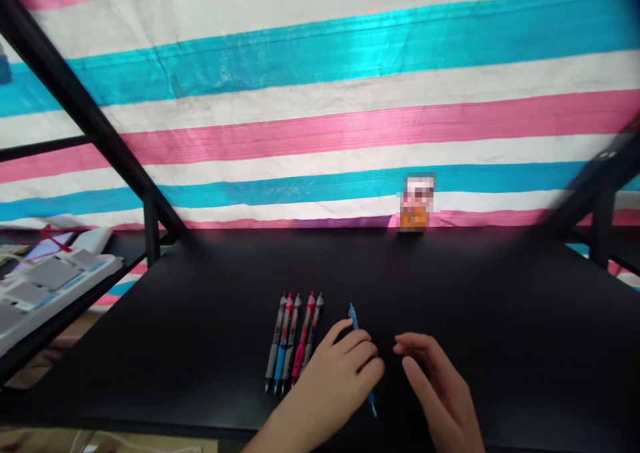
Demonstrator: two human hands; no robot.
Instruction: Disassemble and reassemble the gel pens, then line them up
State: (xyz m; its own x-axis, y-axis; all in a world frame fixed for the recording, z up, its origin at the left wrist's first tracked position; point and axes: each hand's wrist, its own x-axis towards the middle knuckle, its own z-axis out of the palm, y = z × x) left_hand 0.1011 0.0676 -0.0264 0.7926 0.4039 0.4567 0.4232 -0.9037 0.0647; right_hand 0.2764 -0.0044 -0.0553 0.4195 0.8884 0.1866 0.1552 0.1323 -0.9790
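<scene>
My left hand (345,363) lies over a blue pen (354,315), its fingers curled down onto the barrel. The pen's top sticks out beyond the fingers and its tip shows below the hand; the middle is hidden. To the right, my right hand (443,396) hovers apart from the pen, thumb and fingers bent with a gap between them and nothing held. Left of the blue pen, several click pens with clear upper barrels lie side by side, among them a pink pen (299,354), a blue-gripped pen (280,363) and a grey one (271,359). My left wrist partly covers this row.
The pens lie on a black tabletop (225,279). A blurred pink and orange item (414,218) stands at its back edge. A white power strip (65,286) sits at the left. Black frame bars (75,86) slope at both sides before a striped sheet (300,119).
</scene>
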